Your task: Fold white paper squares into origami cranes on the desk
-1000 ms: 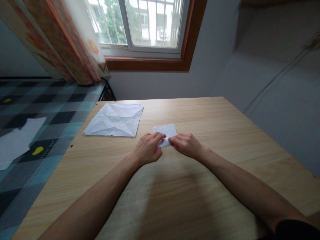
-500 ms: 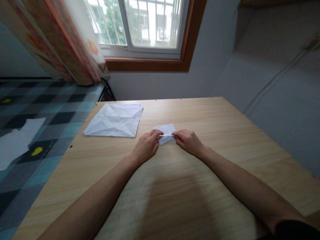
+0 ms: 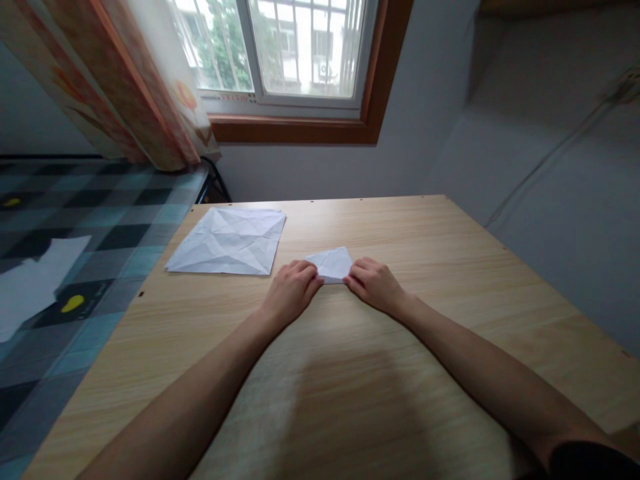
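Observation:
A small folded piece of white paper (image 3: 332, 264) lies on the wooden table (image 3: 345, 360), between my two hands. My left hand (image 3: 295, 285) grips its left end, the thumb at the near edge and the fingers curled over the side. On the other end, my right hand (image 3: 374, 281) pinches the near right corner with thumb and fingers. A narrow folded strip runs along the paper's near edge between the thumbs. The parts of the paper under the fingers are hidden.
A larger creased white sheet (image 3: 227, 241) lies at the table's far left. Left of the table, a checkered cloth (image 3: 150, 195) bears torn white paper (image 3: 30, 287). Behind are a curtain (image 3: 145, 87) and a window (image 3: 305, 53). A cable (image 3: 545, 157) runs down the right wall.
Both thumbs have come down toward the near edge. The paper's near flap, which stuck out toward me, is now folded up, leaving a straighter near edge.

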Available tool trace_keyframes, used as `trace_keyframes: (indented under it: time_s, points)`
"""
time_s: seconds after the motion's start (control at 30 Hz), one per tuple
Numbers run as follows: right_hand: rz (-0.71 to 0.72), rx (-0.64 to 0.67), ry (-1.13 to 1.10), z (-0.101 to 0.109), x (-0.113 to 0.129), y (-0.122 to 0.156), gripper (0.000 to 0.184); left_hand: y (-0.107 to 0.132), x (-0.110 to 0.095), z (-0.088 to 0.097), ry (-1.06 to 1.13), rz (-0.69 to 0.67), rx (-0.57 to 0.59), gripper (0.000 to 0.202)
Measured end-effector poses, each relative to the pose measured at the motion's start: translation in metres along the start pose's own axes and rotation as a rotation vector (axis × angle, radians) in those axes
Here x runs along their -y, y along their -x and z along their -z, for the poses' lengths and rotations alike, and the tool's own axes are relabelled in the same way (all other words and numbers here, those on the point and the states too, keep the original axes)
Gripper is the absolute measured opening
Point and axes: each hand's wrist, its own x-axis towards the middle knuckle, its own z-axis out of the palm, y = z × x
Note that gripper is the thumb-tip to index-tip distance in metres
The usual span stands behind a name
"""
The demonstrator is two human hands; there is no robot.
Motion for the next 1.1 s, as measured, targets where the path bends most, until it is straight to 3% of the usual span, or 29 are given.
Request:
trace_keyframes:
  time_s: [0.2, 0.37, 0.53, 0.77, 0.87, 0.97, 1.1]
  points:
    - [-0.054, 0.038, 0.105, -0.002, 0.002, -0.002, 0.02, 0.0, -0.001, 0.0, -0.08, 0.113, -0.021, 0.018]
    - [-0.113, 0.029, 0.063, -0.004, 0.005, -0.002, 0.005, 0.002, -0.005, 0.003, -0.141, 0.022, -0.113, 0.024]
    - [-0.086, 0.021, -0.011, -0.003, 0.004, -0.001, 0.011, 0.001, -0.009, 0.006, -0.101, -0.233, 0.085, 0.024]
    - [-0.003, 0.103, -0.048, 0.006, 0.018, -0.001, 0.018, 0.0, -0.011, 0.007, -0.091, -0.136, 0.114, 0.029]
    - [0.07, 0.123, -0.182, 0.01, 0.03, -0.001, 0.017, 0.001, -0.01, 0.007, -0.089, -0.091, 0.117, 0.03]
    - [0.13, 0.137, -0.475, 0.01, 0.039, 0.001, 0.019, 0.002, -0.009, 0.006, -0.081, -0.06, 0.123, 0.028]
    - [0.045, 0.099, -0.844, 0.004, 0.037, 0.002, 0.033, 0.002, -0.007, 0.006, -0.062, -0.037, 0.145, 0.028]
